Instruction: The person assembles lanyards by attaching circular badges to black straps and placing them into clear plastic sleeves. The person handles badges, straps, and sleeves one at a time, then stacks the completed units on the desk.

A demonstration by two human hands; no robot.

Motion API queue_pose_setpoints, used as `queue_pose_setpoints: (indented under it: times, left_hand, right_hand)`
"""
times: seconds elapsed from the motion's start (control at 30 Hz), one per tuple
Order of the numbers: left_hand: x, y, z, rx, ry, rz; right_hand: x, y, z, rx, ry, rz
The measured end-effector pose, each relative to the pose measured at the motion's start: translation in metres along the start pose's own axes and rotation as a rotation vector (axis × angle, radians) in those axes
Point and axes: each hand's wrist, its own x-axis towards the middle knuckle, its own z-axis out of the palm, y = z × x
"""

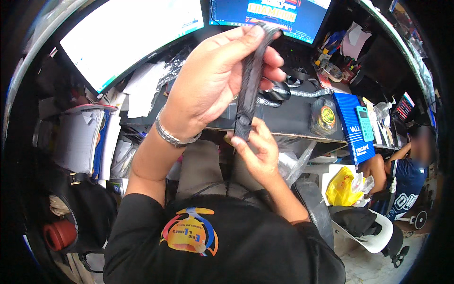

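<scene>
My left hand is raised in front of the screens, its thumb and fingers closed on the top of a black lanyard strap. At the top the strap folds over, and its dark woven length hangs toward my lap. Lower down, my right hand pinches the strap's bottom end between thumb and fingers; the fingers partly hide that end. More black lanyards with white patterning lie in loops on the dark desk behind my hands. A metal band circles my left wrist.
Two monitors stand at the back. To the right are a round clear tub, a blue record book and a teal calculator. A yellow plastic bag sits on a white chair. Stacked papers stand left. Another person sits far right.
</scene>
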Motion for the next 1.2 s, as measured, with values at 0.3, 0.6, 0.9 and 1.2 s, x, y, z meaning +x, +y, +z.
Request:
queue_pose_setpoints:
  times: [0.3,0.6,0.9,1.2]
  left_hand:
    - [0.003,0.025,-0.031,0.184,0.142,0.269]
    - [0.0,0.023,-0.026,0.312,0.214,0.416]
    - [0.001,0.007,-0.001,0.383,0.244,0.628]
    - [0.008,-0.005,0.002,0.375,0.223,0.644]
  right_hand:
    - [-0.05,0.033,-0.011,-0.004,-0.122,0.115]
    - [-0.076,0.077,-0.018,-0.224,-0.064,0.22]
    - [-0.077,0.099,-0.003,-0.142,-0.004,0.377]
    - [-0.078,0.112,0.012,-0.109,0.052,0.401]
